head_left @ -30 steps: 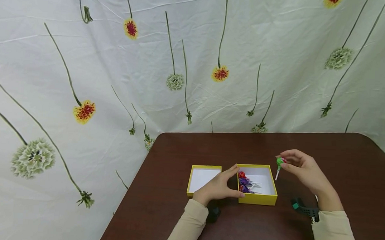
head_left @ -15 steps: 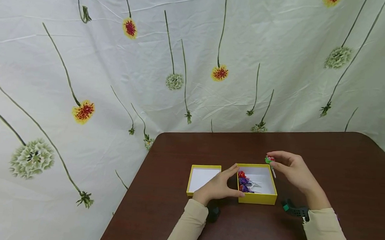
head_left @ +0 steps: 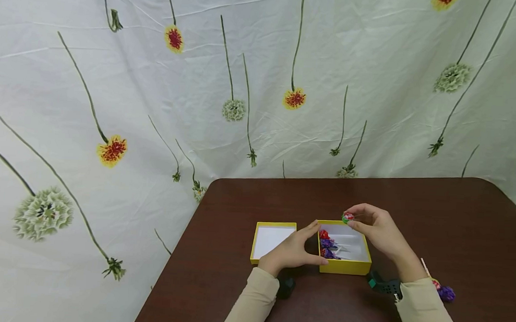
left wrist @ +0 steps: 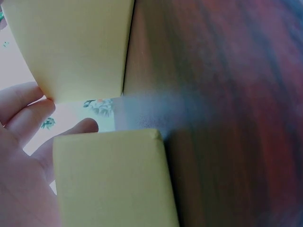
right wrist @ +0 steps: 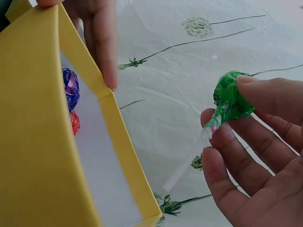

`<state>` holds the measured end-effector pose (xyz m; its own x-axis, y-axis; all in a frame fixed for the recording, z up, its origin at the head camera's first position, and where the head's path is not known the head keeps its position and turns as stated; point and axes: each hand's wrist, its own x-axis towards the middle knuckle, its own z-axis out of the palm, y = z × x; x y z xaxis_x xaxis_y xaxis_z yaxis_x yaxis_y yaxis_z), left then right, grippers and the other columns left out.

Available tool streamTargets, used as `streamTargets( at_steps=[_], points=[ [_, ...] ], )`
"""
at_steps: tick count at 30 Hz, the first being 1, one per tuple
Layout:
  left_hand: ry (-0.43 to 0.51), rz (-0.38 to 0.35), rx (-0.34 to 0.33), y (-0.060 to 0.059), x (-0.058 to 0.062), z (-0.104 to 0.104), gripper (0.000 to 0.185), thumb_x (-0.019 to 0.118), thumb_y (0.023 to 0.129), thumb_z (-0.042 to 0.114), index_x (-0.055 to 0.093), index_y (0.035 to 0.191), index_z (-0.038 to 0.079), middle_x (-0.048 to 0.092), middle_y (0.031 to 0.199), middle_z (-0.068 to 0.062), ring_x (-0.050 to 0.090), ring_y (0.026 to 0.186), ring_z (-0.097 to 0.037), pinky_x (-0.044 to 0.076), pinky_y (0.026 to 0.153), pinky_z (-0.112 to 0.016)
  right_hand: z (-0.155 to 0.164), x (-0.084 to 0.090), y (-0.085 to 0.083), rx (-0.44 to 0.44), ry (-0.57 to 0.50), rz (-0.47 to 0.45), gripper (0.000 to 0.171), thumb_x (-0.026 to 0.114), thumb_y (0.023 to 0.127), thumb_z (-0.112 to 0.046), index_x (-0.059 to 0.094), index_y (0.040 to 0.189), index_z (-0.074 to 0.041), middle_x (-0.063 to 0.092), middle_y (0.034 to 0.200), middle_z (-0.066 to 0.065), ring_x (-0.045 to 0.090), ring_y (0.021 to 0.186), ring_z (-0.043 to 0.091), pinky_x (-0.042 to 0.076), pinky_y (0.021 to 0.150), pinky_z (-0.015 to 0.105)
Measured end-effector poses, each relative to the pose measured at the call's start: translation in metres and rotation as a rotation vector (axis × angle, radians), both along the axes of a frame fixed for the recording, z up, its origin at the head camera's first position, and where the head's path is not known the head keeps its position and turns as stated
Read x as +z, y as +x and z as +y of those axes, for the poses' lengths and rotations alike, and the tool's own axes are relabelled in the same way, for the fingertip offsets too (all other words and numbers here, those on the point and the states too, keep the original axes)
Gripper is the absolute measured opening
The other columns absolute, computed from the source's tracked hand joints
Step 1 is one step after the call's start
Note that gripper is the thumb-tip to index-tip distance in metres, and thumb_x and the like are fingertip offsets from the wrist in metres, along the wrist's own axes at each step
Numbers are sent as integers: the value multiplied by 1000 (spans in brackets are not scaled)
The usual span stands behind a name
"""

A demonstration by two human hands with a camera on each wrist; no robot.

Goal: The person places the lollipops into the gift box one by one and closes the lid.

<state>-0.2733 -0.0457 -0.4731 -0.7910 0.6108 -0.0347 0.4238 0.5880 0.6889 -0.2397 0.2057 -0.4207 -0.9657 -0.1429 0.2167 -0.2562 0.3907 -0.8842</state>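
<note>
green lollipop (head_left: 348, 217) pinched by right hand (head_left: 378, 230) over yellow box (head_left: 344, 266).

Lollipop carried over the box
The right hand (head_left: 378, 228) moved the green lollipop (head_left: 348, 217) leftward, above the yellow box (head_left: 344, 267).

On the dark brown wooden table (head_left: 454, 222), the open yellow cardboard box (head_left: 344, 266) sits right of the shallow yellow box lid (head_left: 274, 224), just beside it. My left hand (head_left: 292, 251) rests between them, against the box's left wall. My right hand (head_left: 378, 229) holds the green-wrapped lollipop (head_left: 348, 217) over the box's far edge. Red and purple wrapped lollipops (head_left: 327, 244) lie inside, at the left. Two more wrapped lollipops (head_left: 442, 290) lie on the table behind my right wrist.
</note>
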Motion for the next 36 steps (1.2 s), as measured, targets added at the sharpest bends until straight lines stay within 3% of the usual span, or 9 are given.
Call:
streamTargets(
  at_steps=[8, 18, 26, 36],
  points=[
    [1, -6, -6, 0, 0, -1, 94, 77, 85, 50, 28, 160, 20, 18, 169, 2, 26, 153, -25, 27, 121, -55, -8, -10, -5, 35, -3, 1, 27, 66, 96, -7, 67, 122, -1, 67, 119, 22, 66, 94, 25, 57, 78, 23],
    [-9, 1, 1, 2, 2, -1, 94, 77, 84, 51, 28, 160, 21, 19, 168, 4, 26, 153, -25, 30, 121, -51, -17, -17, -9, 77, -22, -4, 24, 66, 96, -6, 66, 118, 3, 70, 111, 20, 70, 90, 16, 58, 79, 21],
    [-16, -8, 10, 2, 1, -1, 94, 75, 84, 53, 27, 160, 25, 19, 168, 8, 27, 153, -25, 32, 120, -51, -24, -25, -13, 68, 9, -4, 21, 68, 94, -4, 69, 114, 3, 72, 107, 19, 70, 90, 27, 56, 76, 18],
    [-13, -5, -1, 2, 1, -1, 93, 76, 85, 51, 28, 160, 24, 18, 167, 8, 27, 153, -26, 33, 119, -52, -32, -33, -15, 37, 112, -13, 22, 68, 93, -4, 71, 115, -1, 72, 113, 18, 70, 94, 26, 61, 79, 37]
  ],
)
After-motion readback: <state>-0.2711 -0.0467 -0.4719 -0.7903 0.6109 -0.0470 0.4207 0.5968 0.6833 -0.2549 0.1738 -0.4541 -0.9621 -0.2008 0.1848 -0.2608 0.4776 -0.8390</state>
